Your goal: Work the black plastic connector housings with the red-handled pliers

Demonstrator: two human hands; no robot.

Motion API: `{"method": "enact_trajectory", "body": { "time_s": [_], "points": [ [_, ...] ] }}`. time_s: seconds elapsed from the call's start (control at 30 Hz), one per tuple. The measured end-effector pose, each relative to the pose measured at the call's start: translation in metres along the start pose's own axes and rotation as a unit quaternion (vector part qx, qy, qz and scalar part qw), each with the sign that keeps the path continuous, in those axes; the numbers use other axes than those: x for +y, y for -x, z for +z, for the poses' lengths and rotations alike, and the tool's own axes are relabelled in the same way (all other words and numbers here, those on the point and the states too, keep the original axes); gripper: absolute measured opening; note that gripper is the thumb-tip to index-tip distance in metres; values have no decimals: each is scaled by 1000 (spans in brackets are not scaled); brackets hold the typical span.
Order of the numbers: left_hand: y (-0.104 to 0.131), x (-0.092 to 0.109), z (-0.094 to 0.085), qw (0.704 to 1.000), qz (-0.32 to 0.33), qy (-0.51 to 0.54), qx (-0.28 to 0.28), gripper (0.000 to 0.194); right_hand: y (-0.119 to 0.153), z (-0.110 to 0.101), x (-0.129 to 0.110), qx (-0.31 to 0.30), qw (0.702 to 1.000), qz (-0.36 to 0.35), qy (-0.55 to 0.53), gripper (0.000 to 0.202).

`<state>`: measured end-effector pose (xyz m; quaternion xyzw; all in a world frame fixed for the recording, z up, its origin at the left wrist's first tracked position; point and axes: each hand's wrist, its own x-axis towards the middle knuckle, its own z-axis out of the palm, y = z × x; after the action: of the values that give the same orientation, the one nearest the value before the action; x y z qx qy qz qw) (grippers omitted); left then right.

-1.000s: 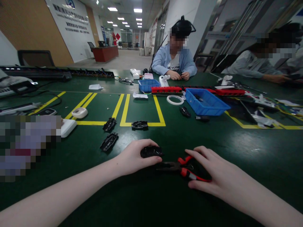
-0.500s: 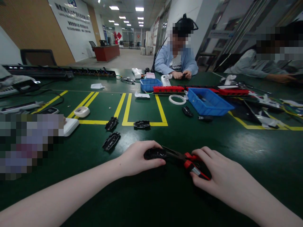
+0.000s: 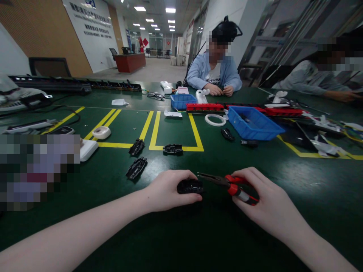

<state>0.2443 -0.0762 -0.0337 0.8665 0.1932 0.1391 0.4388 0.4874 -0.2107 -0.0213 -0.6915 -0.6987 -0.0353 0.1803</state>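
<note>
Between thumb and fingers, my left hand (image 3: 170, 190) grips a small black plastic housing (image 3: 190, 186). My right hand (image 3: 263, 196) is closed round the red and black handles of needle-nose pliers (image 3: 231, 184). Their jaws point left, just above the housing's right end, and look apart from it. Ahead of my left hand lie similar black plastic pieces: one housing (image 3: 136, 168) close to the wrist, another (image 3: 137, 147) behind it, and a third (image 3: 172, 149) on the yellow tape line.
Farther back on the green table (image 3: 181, 234) stand a blue bin (image 3: 252, 126) and a smaller blue tray (image 3: 183, 101). A white tape roll (image 3: 215, 120) and black parts (image 3: 227, 134) lie near the bin. A person (image 3: 214, 75) sits opposite; another (image 3: 312, 79) sits right.
The pliers have lifted and drawn back from the housing, their jaws tilting up. My left hand still holds the housing. The whole view has shifted slightly.
</note>
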Motion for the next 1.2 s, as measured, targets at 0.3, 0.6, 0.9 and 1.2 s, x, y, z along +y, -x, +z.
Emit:
{"method": "enact_trajectory", "body": {
  "time_s": [0.3,0.6,0.9,1.2],
  "points": [
    [-1,-3,3,999,19,-43,-17,32,6,6,0,14,996,-92,-6,42],
    [-1,-2,3,998,8,-57,-21,32,1,2,1,20,996,-90,-1,43],
    [-1,-4,4,998,25,-52,-19,30,4,1,-2,-14,997,-76,-12,36],
    [-2,-3,3,998,20,-56,-23,31,2,1,-2,-13,997,-82,4,33]
  ]
}}
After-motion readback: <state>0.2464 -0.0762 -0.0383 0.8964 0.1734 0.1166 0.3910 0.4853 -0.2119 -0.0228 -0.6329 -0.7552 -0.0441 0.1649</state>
